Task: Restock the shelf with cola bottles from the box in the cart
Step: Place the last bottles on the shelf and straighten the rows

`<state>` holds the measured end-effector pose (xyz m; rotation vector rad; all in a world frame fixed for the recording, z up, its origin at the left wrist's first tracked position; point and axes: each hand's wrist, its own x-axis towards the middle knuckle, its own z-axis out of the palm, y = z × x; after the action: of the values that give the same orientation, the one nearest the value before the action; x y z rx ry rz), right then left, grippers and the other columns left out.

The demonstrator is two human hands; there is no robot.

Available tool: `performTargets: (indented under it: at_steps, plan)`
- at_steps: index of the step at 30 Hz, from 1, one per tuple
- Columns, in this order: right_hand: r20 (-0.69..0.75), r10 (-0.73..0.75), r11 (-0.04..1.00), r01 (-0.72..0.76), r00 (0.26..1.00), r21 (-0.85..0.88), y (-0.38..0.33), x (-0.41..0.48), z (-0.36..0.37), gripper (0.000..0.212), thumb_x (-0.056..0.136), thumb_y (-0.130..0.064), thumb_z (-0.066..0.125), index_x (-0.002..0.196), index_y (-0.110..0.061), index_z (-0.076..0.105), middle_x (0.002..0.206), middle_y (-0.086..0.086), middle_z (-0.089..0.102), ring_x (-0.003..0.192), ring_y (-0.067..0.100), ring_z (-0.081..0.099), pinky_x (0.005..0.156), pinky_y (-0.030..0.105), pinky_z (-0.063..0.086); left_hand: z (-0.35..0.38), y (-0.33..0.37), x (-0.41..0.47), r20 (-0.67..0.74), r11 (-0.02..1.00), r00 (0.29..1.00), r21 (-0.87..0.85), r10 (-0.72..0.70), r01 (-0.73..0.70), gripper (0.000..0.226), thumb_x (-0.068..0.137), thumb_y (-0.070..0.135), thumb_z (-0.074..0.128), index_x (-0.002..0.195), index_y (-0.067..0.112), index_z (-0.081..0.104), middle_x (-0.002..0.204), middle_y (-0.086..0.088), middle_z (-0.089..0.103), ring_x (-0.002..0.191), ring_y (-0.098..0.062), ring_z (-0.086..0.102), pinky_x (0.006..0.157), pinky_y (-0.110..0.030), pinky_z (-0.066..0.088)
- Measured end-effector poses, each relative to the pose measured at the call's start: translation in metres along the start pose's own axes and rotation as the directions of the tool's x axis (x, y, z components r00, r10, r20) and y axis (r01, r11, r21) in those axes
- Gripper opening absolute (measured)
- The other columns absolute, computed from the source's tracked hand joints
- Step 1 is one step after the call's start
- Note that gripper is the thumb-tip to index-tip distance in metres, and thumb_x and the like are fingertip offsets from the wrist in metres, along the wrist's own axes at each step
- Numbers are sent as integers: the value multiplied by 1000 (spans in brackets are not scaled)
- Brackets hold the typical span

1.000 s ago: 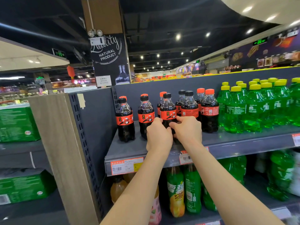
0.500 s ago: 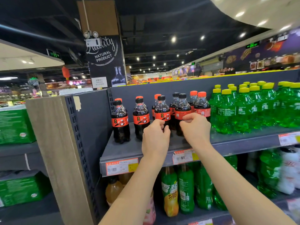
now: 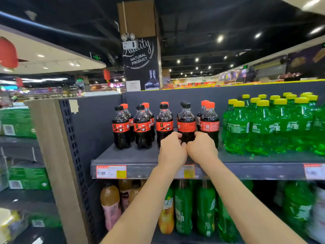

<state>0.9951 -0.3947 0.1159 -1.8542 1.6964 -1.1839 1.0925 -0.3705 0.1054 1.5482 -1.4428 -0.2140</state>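
- Reaching up from the bottom of the view, both bare forearms meet at the front of the top shelf [image 3: 112, 155], a dark grey board with a perforated upright at its left end.
- The left hand [image 3: 171, 149] and right hand [image 3: 202, 147] sit side by side with their knuckles touching, backs toward the camera.
- Both hands have their fingers curled in. The left fingertips press the left side and the right fingertips the right side of the lower body of one black-capped cola bottle [image 3: 186, 120], so it is clasped between them.
- That bottle stands upright on the shelf, fourth from the left in the front row.
- The other cola bottles [image 3: 121, 127] stand upright in five files, two deep, on the left half of the shelf. They have red labels and a mix of black and orange-red caps.
- The left hand hides the base of the third front bottle.
- Just to the right of the cola, green Sprite bottles [image 3: 237, 127] with yellow caps fill the rest of the shelf.
- Price tags [image 3: 111, 171] sit on the shelf's front edge.
- On the shelf below stand amber tea bottles [image 3: 110, 196] and more green bottles [image 3: 183, 208].
- Behind the shelf rises a black pillar sign [image 3: 140, 59] reading "NATURAL PRODUCT".
- Green cartons [image 3: 15, 120] are stacked at far left.
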Motion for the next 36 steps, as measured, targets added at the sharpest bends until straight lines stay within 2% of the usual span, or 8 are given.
performTargets:
  at_steps: [4, 7, 10, 19, 25, 29, 33, 36]
  plan:
    - [-66, -10, 994, 17, 998, 107, -2, -4, 0, 19, 89, -23, 58, 104, -20, 69, 116, 5, 64, 104, 30, 60, 81, 33, 48, -7, 4, -2, 15, 1000, 1000, -7, -16, 16, 51, 91, 24, 70, 138, 10, 55, 112, -2, 64, 108, -22, 66, 95, -36, 54]
    - [-97, -23, 997, 31, 995, 77, -4, -12, -1, 23, 88, -20, 57, 111, -14, 57, 121, 12, 55, 111, 36, 56, 89, 43, 49, -8, 5, -7, 5, 999, 1000, -37, -25, 26, 61, 90, 21, 70, 146, 15, 48, 112, -3, 68, 104, -20, 67, 95, -42, 56]
    - [-37, -13, 994, 17, 999, 108, -5, -16, -4, 34, 90, -16, 55, 122, -14, 45, 124, 10, 58, 111, 32, 57, 81, 37, 43, -5, 4, -12, -43, 999, 999, -36, -5, 3, 53, 90, 16, 67, 141, 14, 52, 110, -3, 67, 102, -23, 67, 93, -45, 57]
    - [66, -1, 984, -11, 998, 180, -12, -13, -6, 69, 74, -28, 48, 143, -27, 39, 117, 7, 68, 104, 33, 62, 94, 47, 50, -3, -3, -3, 35, 999, 998, -16, 53, -52, 57, 95, 14, 62, 150, 19, 48, 138, -5, 62, 119, -22, 63, 98, -38, 53]
    - [-7, 19, 961, -16, 1000, 277, -8, -10, -7, 48, 88, -8, 54, 136, -12, 50, 113, 6, 61, 114, 31, 58, 90, 32, 43, -4, -11, 5, 111, 994, 988, -16, 109, -108, 60, 98, 30, 62, 154, 15, 44, 146, -7, 58, 130, -25, 59, 105, -41, 50]
    - [-60, -42, 949, 59, 997, 311, -3, -10, -6, 46, 80, 1, 52, 126, 7, 53, 84, 4, 53, 86, 38, 62, 82, 54, 54, -5, -17, 10, 111, 981, 977, 46, 183, -189, 27, 99, 26, 59, 122, 13, 60, 117, -8, 63, 109, -28, 60, 92, -39, 48]
    - [-65, -40, 934, 61, 997, 352, 1, -6, -6, 53, 83, -3, 53, 136, -10, 57, 76, -1, 57, 76, 24, 59, 77, 43, 53, -3, -20, 10, 61, 975, 975, 61, 212, -216, 22, 99, 28, 60, 114, 12, 59, 113, -8, 50, 103, -27, 55, 91, -37, 46]
    - [-115, -34, 938, 71, 993, 341, 4, -7, -4, 32, 84, -6, 58, 112, -22, 58, 87, -12, 59, 88, 24, 66, 85, 45, 56, 1, -21, 8, 56, 971, 973, 73, 222, -226, 20, 97, 30, 63, 105, 13, 55, 109, -8, 48, 93, -20, 45, 82, -33, 41]
